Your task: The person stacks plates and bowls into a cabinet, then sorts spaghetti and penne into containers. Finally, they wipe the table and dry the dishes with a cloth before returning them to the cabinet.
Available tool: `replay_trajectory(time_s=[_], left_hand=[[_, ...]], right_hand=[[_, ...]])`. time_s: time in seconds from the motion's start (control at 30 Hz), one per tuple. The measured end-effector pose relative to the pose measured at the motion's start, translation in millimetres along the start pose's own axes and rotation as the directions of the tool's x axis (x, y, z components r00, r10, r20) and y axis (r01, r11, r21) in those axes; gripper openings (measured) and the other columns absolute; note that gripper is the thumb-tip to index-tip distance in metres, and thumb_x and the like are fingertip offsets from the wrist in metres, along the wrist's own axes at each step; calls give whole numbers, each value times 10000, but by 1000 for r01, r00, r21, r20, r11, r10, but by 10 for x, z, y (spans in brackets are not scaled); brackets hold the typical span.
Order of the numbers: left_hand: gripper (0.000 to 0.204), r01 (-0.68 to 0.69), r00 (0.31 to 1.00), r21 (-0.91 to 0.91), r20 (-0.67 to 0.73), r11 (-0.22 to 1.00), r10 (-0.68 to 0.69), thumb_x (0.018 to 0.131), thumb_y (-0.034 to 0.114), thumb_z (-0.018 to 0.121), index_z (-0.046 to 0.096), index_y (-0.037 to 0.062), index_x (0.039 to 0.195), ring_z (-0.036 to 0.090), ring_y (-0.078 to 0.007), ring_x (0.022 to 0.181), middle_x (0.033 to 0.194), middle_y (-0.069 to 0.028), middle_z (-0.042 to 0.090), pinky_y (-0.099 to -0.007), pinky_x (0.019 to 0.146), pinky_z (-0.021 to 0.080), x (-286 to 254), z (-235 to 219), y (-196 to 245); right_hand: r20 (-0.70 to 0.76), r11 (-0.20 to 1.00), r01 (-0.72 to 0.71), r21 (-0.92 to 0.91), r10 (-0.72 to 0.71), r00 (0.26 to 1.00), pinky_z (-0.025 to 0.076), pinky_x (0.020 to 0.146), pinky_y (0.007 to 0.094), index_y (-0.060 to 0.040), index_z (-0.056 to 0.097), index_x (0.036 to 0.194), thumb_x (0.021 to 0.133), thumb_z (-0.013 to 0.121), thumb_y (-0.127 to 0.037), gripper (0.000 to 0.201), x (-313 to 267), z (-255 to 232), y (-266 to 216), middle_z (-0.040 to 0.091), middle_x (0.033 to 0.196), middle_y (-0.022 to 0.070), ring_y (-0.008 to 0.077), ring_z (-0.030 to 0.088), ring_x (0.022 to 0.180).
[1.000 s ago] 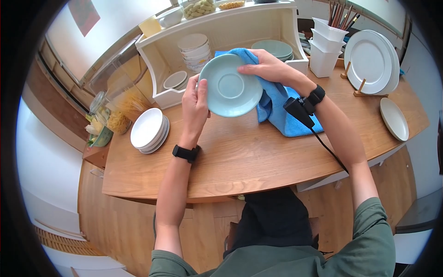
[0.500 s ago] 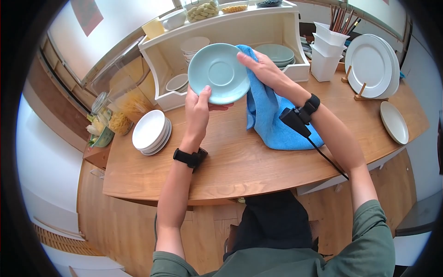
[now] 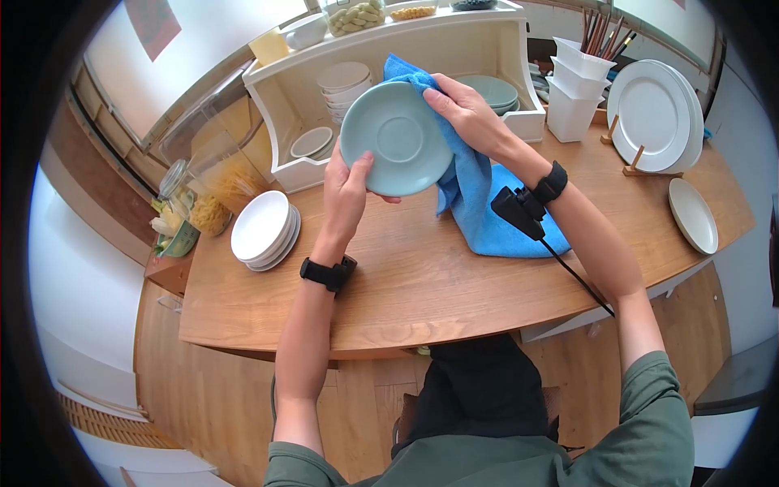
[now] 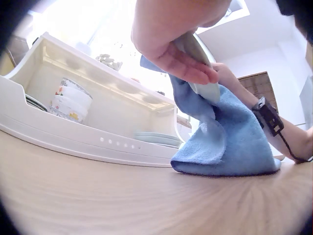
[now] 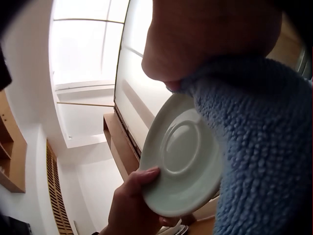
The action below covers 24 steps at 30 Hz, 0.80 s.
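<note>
A pale green saucer is held up over the table, its face toward the head camera. The left hand grips its lower left edge, thumb on the face and fingers behind. At the upper right rim the right hand pinches a blue cloth against the saucer; the cloth's lower part drapes onto the tabletop. In the left wrist view the left fingers curl under the saucer. The right wrist view shows the left thumb on the saucer and the cloth bunched below the right hand.
White plates are stacked at the left. Behind stands a cream shelf with bowls and green plates. At the right are chopstick holders, racked plates and an oval dish near the table edge.
Over the last second the saucer and left hand moved left and up, then slightly back right and down. The right hand has shifted along the rim with the cloth, whose corner now sticks up above it.
</note>
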<state>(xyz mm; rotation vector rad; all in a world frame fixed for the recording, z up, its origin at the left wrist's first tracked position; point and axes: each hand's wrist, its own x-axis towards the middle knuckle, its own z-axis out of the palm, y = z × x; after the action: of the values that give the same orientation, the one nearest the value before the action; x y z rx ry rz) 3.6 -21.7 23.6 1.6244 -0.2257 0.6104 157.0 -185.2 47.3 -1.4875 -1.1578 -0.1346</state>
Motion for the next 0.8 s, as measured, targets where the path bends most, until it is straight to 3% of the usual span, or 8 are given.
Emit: replay_trajectory(time_s=[0.17,0.23,0.33,0.53,0.63,0.7,0.73,0.8], left_hand=[[357,-18,1000,21,10,1000,18,985,158,462,404,-47,1271,679,-207,663,978,-152,626,-280,444,566,-1,-16,-70],[371,-6,1000,28,21,1000,6,985,150,474,399,-45,1292,674,-184,642,953,-131,628,-262,420,553,-5,-13,-66],[334,-10,1000,82,6,997,10,983,160,503,464,-43,1246,654,-165,570,866,-102,642,-254,395,522,-24,4,-15],[253,16,996,315,81,949,-43,969,172,530,588,-17,1128,636,-144,547,739,-84,643,-252,362,481,-97,72,24],[239,41,989,416,116,909,-97,947,163,557,608,-20,1092,646,-211,558,726,-128,654,-309,439,502,-95,50,26],[205,-199,972,571,219,797,86,954,153,558,609,-24,1044,624,-149,559,736,-101,637,-285,458,484,-78,-34,-100],[205,-200,971,570,222,797,85,954,153,558,609,-24,1044,624,-149,559,736,-101,637,-285,458,484,-68,-42,-120],[186,-445,896,606,288,659,340,946,134,562,617,-35,1003,645,-182,679,756,-123,644,-327,595,489,-57,-50,-154]], right_hand=[[10,992,24,-124,-23,1000,460,883,370,-11,561,1220,960,533,-255,358,-31,-34,-125,649,1093,201,294,614,1006],[121,967,150,-204,-127,984,473,895,404,-47,561,1270,939,559,-219,373,-29,-88,-170,652,1105,215,336,623,993],[229,923,159,-350,-81,970,465,932,408,-77,575,1287,903,592,-169,395,-16,-202,-277,659,1120,190,341,606,1017],[432,826,314,-468,-96,897,440,928,380,-99,633,1215,826,643,-89,389,-74,-152,-471,662,1119,118,289,554,932],[435,805,401,-438,-201,878,443,915,378,-104,657,1172,789,651,-68,384,-120,-63,-496,673,1035,107,299,540,927],[449,793,486,-366,-307,839,451,917,378,-111,675,1124,762,645,-46,369,-153,12,-576,663,978,109,315,557,960],[447,794,484,-369,-305,841,451,917,378,-111,675,1124,762,645,-46,369,-163,47,-575,663,978,109,315,557,960],[467,780,531,-330,-354,810,449,894,386,-78,648,1149,781,620,0,377,-184,111,-536,605,926,104,303,539,932]])
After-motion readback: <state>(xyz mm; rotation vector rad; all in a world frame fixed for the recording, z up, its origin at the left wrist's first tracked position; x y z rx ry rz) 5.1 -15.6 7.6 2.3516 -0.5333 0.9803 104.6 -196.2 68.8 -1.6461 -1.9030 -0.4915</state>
